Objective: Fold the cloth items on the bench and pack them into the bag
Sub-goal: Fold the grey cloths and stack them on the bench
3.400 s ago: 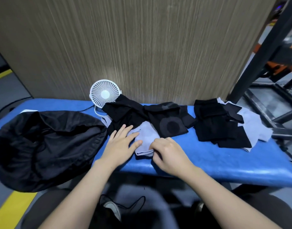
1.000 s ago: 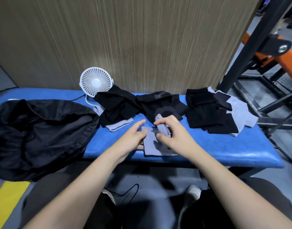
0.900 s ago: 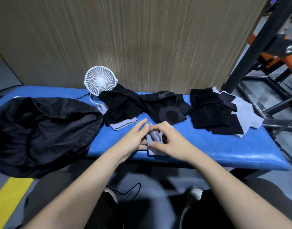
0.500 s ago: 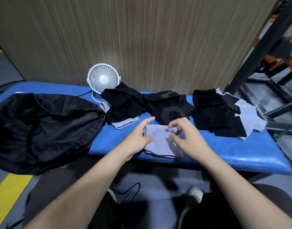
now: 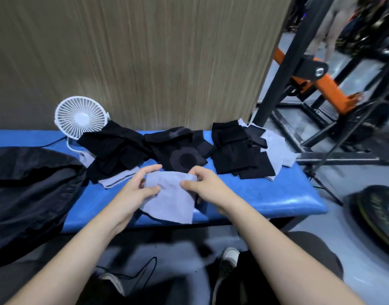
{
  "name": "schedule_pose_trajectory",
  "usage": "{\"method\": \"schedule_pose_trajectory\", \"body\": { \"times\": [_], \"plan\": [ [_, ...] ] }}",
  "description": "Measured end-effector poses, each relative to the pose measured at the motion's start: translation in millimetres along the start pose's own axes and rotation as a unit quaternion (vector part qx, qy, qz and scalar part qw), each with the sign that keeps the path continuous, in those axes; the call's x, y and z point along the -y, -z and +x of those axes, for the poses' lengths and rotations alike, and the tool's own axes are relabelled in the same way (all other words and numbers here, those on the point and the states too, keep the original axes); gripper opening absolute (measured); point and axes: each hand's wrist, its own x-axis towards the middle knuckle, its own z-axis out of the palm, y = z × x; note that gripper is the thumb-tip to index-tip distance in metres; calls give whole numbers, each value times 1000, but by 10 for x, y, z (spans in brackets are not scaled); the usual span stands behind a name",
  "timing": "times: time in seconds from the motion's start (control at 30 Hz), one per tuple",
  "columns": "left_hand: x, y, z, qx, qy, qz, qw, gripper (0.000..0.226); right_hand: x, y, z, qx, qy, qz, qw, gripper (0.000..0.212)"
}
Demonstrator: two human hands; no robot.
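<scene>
A grey cloth (image 5: 170,200) is lifted just above the front edge of the blue bench (image 5: 266,194), its lower edge hanging over the edge. My left hand (image 5: 134,192) pinches its left side and my right hand (image 5: 205,186) pinches its upper right corner. Behind it lie black cloths (image 5: 121,150), one with a round grey patch (image 5: 183,158), and a grey cloth (image 5: 117,179) peeking out under them. A pile of black and grey cloths (image 5: 242,155) sits toward the bench's right end. The black bag (image 5: 28,194) lies slumped on the left.
A small white fan (image 5: 80,117) stands at the back left of the bench, against the wood-grain wall. Black and orange gym frame (image 5: 310,80) stands to the right, with a weight plate (image 5: 378,216) on the floor. My shoes (image 5: 226,258) are below the bench.
The grey cloth lay folded small on the bench under both hands; now both hands hold it up by its sides, spread wider. The view has shifted right.
</scene>
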Motion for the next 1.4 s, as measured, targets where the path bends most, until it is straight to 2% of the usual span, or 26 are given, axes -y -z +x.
{"method": "schedule_pose_trajectory", "body": {
  "times": [0.13,0.3,0.4,0.47,0.6,0.7,0.8,0.87,0.93,0.97,1.07,1.17,1.27,1.33,1.4],
  "plan": [
    [-27,-69,24,16,38,-69,997,27,-7,69,-7,-3,-12,79,997,18],
    [-9,-149,52,10,54,-28,998,13,-67,126,-12,-31,-6,35,999,14],
    [36,-158,81,-21,54,21,998,3,-108,138,20,-85,25,-45,995,13],
    [48,-178,101,-42,52,20,998,5,-107,138,26,-99,39,-68,992,24],
    [25,-203,109,-81,66,-30,994,13,-50,125,-11,-52,34,-8,998,52],
    [60,-175,143,-104,75,-13,992,13,-58,123,2,-38,45,-39,998,56],
    [41,-188,129,-105,63,-8,992,8,-76,120,9,-64,54,-84,993,54],
    [24,-189,91,-69,45,-15,996,30,-89,107,21,-76,63,-96,990,52],
    [15,-179,71,-40,24,20,999,54,-119,113,44,-93,92,-130,983,52],
    [19,-173,70,-36,8,58,998,56,-141,118,57,-102,111,-162,975,53],
    [63,-187,80,-52,-56,245,967,42,-224,121,72,-115,137,-304,936,48],
    [111,-210,58,-63,-70,334,938,37,-253,76,56,-137,204,-389,888,37],
    [173,-158,49,-73,-102,466,876,45,-276,44,82,-93,265,-418,864,33],
    [164,-98,48,-55,-105,488,864,46,-298,25,97,-36,233,-441,866,32],
    [153,-11,58,-57,-125,498,856,44,-298,7,101,-12,211,-455,865,33]
  ]
}}
